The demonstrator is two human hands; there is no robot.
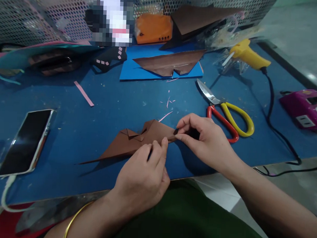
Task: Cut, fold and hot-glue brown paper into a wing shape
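Observation:
A piece of folded brown paper (121, 145) lies on the blue table just in front of me, its long pointed end stretching to the left. My right hand (204, 139) pinches its right tip between thumb and fingers. Along the near edge, my left hand (145, 170) presses on the paper with its fingers curled, and a gold bangle (75, 216) circles that wrist. Beyond my right hand rest scissors (221, 107) with one red and one yellow handle, blades partly apart. A thin pink paper strip (166, 115) sits by the paper's far edge.
A phone (26, 142) with a white cable lies left. Another brown paper shape (173, 62) rests on a blue sheet (129, 74) farther back. A yellow glue gun (250, 54), its black cord (270, 102) and a purple power socket (303, 106) occupy the right. A pink strip (83, 94) lies left of centre.

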